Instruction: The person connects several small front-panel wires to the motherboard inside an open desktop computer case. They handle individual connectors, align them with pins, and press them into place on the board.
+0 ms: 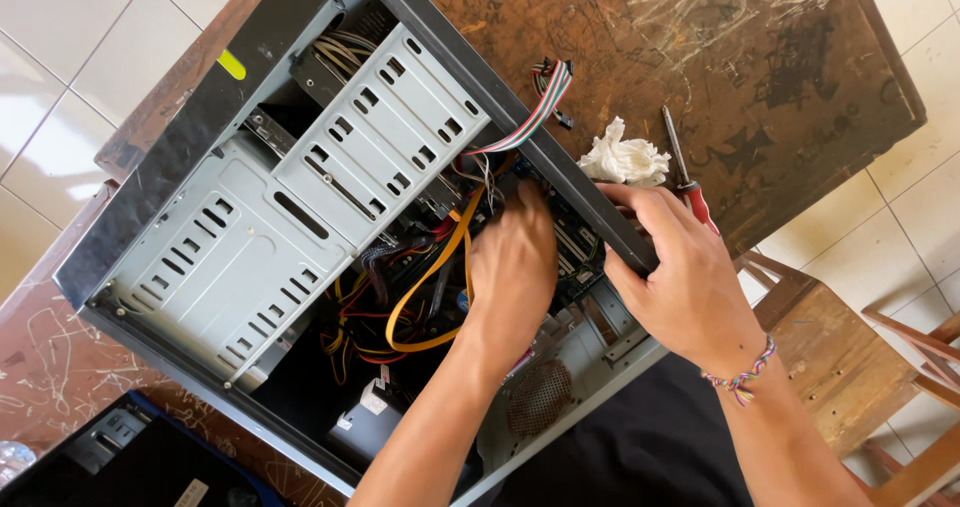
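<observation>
An open grey computer case (180, 177) lies on its side on a scratched brown table (640, 37). My left hand (512, 267) reaches deep inside it, fingers down among the wires near the circuit board; what the fingertips touch is hidden. A flat orange cable (432, 277) curves just left of that hand. My right hand (680, 267), with a braided bracelet at the wrist, grips the case's upper edge rail (560, 172). A striped ribbon cable (535, 117) hangs over that rail.
A crumpled white tissue (625, 160) and a red-handled screwdriver (688, 172) lie on the table beside the case. A wooden chair (850, 367) stands at the right. A dark device (120, 457) sits at the lower left. White floor tiles surround the table.
</observation>
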